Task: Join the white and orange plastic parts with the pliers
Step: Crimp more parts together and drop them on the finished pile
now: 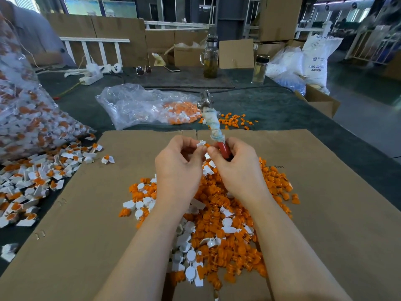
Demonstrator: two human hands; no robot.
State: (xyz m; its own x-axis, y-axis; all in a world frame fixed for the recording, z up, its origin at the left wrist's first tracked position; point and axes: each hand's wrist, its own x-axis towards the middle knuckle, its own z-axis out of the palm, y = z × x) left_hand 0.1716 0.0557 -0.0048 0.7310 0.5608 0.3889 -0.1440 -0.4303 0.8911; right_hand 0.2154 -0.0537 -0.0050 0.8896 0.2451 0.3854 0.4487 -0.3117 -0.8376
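While the left hand (180,164) pinches a small white and orange plastic part (202,144) above the cardboard sheet (91,203), the right hand (236,164) touches it and curls round the red-handled, rag-wrapped pliers (211,122), whose metal head points away. Because the smooth part is held by fingertips only, it could slip into the near loose pile (217,224) of ridged orange plugs and flat white tabs.

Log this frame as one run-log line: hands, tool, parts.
left hand: pinches white part | right hand: grips pliers, head up, presses orange part into white part | pile below on cardboard
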